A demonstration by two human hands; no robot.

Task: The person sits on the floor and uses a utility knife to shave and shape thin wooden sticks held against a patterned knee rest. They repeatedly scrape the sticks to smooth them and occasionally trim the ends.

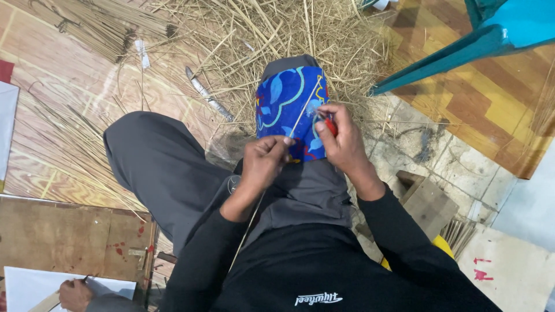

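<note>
My left hand (263, 163) pinches a thin pale stick (300, 112) that runs diagonally over my raised knee. My right hand (341, 138) grips a small red-handled tool (330, 124) pressed against the stick near its upper part. A bright blue patterned cloth (283, 104) covers the knee under both hands. The stick's lower end passes down past my left wrist over my grey trousers and black top.
A heap of straw shavings (277, 34) lies ahead of the knee. Bundles of thin sticks (98, 26) lie at upper left on the wood-pattern floor. A teal chair leg (439, 60) is at upper right, a wooden block (425, 199) at right. Another person's hand (75, 294) writes on paper at lower left.
</note>
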